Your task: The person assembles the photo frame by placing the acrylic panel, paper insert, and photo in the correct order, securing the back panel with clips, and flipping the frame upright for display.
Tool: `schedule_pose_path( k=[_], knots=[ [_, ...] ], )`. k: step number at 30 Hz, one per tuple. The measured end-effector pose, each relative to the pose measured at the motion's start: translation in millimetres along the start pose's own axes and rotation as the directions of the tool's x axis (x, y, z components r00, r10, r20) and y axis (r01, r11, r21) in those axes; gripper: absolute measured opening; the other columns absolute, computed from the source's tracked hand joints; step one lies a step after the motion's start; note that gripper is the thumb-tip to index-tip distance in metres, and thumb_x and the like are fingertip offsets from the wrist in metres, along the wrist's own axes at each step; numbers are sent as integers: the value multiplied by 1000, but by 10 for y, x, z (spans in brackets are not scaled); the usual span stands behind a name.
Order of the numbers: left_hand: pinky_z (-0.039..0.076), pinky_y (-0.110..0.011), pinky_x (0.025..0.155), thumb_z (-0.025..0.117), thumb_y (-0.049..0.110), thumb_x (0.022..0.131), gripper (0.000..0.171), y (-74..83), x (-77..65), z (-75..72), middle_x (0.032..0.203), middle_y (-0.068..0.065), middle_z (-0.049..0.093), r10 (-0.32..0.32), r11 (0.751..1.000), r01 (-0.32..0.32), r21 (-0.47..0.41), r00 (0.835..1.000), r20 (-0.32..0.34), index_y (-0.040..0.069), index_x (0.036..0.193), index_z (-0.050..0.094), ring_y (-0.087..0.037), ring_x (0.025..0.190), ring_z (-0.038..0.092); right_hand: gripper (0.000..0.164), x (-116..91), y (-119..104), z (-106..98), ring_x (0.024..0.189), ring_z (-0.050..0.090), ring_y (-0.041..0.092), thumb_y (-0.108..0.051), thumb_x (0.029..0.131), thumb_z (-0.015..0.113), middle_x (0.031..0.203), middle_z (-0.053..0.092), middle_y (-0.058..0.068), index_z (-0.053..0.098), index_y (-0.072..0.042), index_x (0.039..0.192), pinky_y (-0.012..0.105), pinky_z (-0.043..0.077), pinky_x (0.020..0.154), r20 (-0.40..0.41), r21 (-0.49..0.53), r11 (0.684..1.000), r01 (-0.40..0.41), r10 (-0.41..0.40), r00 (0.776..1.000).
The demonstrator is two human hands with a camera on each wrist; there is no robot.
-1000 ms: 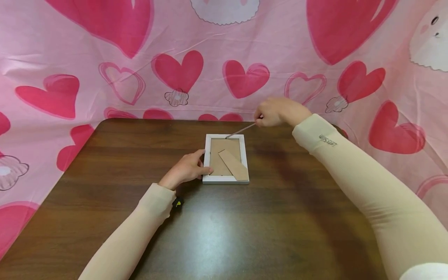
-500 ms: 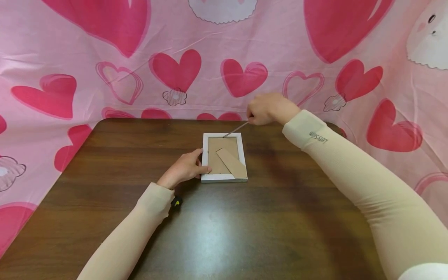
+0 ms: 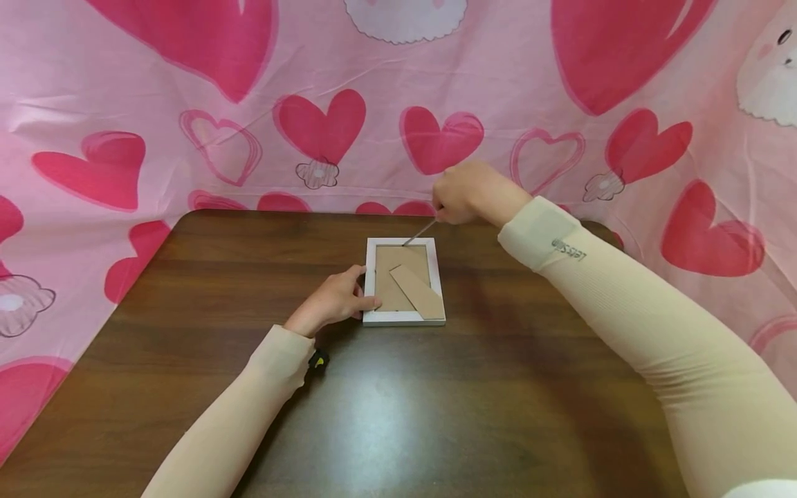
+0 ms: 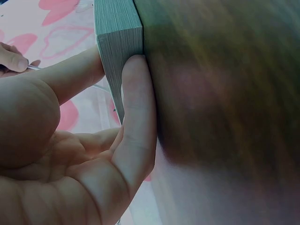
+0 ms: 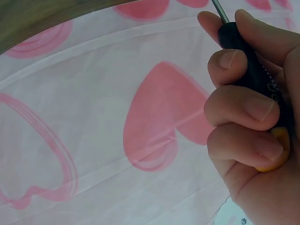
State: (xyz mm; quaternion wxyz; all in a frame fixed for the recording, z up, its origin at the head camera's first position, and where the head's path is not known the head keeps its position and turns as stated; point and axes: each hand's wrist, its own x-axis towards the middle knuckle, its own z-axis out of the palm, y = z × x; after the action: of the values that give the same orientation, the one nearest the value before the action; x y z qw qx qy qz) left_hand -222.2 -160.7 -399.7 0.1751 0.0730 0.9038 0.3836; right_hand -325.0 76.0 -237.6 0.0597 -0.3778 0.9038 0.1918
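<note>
White photo frame [image 3: 398, 318] lies back up nr the desk's [image 3: 498, 415] far edge, abt midway btwn its far corners. L hand [image 3: 336, 297] clamped on the frame's near-L corner, thumb on top, finger along the side. R hand [image 3: 462, 194], fingers wrapped tight round a screwdriver [image 5: 255, 75], tip right at the frame's inner far edge! Tan backing board [image 3: 387, 287] w/ stand flap [image 3: 417, 293] slanting to near-R corner. Pink heart cloth [image 3: 498, 83] behind.
</note>
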Motion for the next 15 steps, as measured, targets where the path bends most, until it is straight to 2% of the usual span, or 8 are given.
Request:
schedule_pose_path(
  k=[5, 15],
  knots=[
    [52, -34, 68, 73, 30, 86, 81, 9, 9, 9, 92, -12, 56, -13, 1000, 13, -1, 1000, -2, 7, 148, 25, -16, 66, 63, 33, -18, 45, 31, 61, 42, 18, -25, 86, 56, 54, 39, -3, 48, -19, 55, 33, 36, 52, -14, 21, 1000, 1, -1, 1000],
    [52, -35, 71, 72, 31, 87, 81, -1, 4, 0, 92, -12, 56, -13, 1000, 12, 14, 1000, 4, 7, 148, 25, -15, 66, 64, 32, 36, 74, 6, 60, 38, 17, -21, 83, 56, 52, 35, -4, 45, -19, 53, 31, 31, 50, -2, 19, 999, 30, -30, 1000]
  ],
)
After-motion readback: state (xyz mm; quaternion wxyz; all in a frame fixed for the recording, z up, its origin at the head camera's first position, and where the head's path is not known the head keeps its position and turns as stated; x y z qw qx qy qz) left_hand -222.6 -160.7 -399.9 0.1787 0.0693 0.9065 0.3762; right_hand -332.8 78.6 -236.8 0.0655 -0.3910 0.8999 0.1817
